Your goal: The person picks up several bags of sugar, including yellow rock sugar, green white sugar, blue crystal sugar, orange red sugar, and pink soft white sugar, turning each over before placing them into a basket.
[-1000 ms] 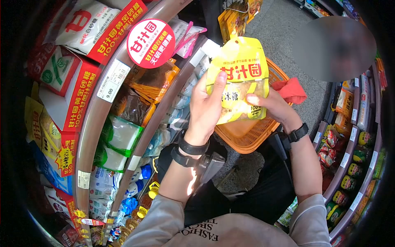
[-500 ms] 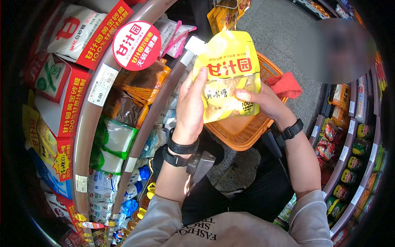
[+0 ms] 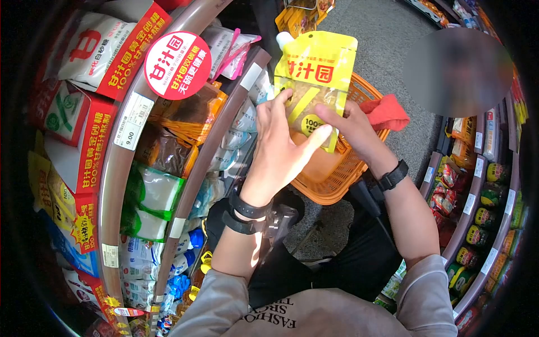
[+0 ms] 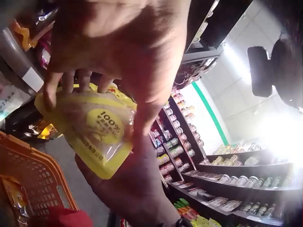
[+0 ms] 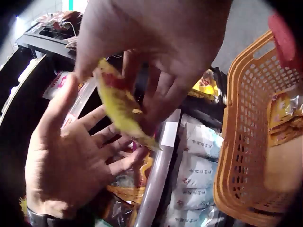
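Observation:
A yellow pouch of rock sugar [image 3: 317, 70], with red lettering and a clear window, is raised over an orange basket [image 3: 320, 194]. My right hand [image 3: 356, 129] grips its right side, thumb across the front. My left hand [image 3: 281, 149] has its fingers spread at the pouch's left edge and its thumb stretched across the lower front. In the right wrist view, the left hand's [image 5: 75, 158] palm faces the pouch [image 5: 118, 104] with the fingers extended beside it. The pouch [image 4: 104, 127] shows its "100%" print in the left wrist view.
Shelves on the left hold sugar bags [image 3: 92, 48], green-edged packets [image 3: 160, 188] and a round red-and-white sign [image 3: 178, 64]. A red cloth [image 3: 387, 112] hangs on the basket's rim; packets [image 5: 284, 113] lie inside it. Jars [image 3: 485, 216] line the right shelf.
The left hand has loosened from the pouch's left side, its fingers spreading and its thumb swinging right across the front. The pouch has turned and shifted slightly up, the right hand still gripping it.

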A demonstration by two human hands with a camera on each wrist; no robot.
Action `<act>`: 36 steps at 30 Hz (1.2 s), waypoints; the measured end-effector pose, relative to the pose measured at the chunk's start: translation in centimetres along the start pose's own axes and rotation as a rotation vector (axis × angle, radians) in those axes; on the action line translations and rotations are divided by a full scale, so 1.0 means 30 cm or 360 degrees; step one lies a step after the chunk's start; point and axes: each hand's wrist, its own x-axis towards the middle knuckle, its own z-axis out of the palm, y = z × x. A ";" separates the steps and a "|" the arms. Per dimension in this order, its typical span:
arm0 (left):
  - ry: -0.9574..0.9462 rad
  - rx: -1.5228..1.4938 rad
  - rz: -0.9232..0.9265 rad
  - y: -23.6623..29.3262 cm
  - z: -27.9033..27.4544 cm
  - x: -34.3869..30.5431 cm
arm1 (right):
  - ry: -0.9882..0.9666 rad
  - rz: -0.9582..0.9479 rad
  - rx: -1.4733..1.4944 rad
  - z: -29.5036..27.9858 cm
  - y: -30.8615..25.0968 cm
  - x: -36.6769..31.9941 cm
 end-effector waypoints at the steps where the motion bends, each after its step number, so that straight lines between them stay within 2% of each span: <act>1: 0.0010 -0.0017 -0.0023 0.005 -0.002 0.000 | -0.0117 0.0029 0.0261 -0.005 0.008 0.002; 3: 0.0030 -0.0054 -0.0068 0.018 -0.014 0.001 | -0.0348 0.0085 0.0781 -0.014 0.014 0.007; 6: -0.0107 -0.0654 -0.0116 -0.055 -0.004 0.027 | -0.0394 -0.0177 0.0540 0.004 -0.002 0.000; 7: -0.0088 -0.0737 -0.0122 -0.072 -0.010 0.026 | -0.0433 -0.0110 0.0463 0.005 -0.013 -0.005; 10: -0.0163 -0.0982 -0.0409 -0.021 -0.061 0.031 | -0.0370 -0.0222 0.0371 0.012 -0.011 -0.002; 11: -0.0070 -0.1120 -0.0321 -0.027 -0.056 0.037 | -0.0241 -0.0218 0.0318 0.011 -0.019 -0.001; 14: -0.0031 -0.1585 -0.0475 -0.007 -0.062 0.037 | 0.0102 -0.0279 0.0212 0.006 -0.032 0.013; 16: -0.0066 -0.1561 -0.0471 0.013 -0.072 0.037 | 0.0278 -0.0415 0.0209 0.003 -0.008 0.027; 20: -0.0061 -0.1495 -0.0496 0.012 -0.074 0.035 | 0.0249 -0.0390 0.0274 0.013 -0.010 0.020; 22: -0.0077 -0.1617 -0.0544 0.013 -0.085 0.033 | 0.0234 -0.0392 0.0321 0.020 -0.021 0.011; 25: -0.0073 -0.1725 -0.0546 0.019 -0.086 0.032 | -0.0032 -0.0144 0.0371 0.010 -0.058 -0.002; 36: -0.0094 -0.1736 -0.0518 0.027 -0.097 0.022 | -0.0111 -0.0244 0.0484 0.001 -0.044 -0.013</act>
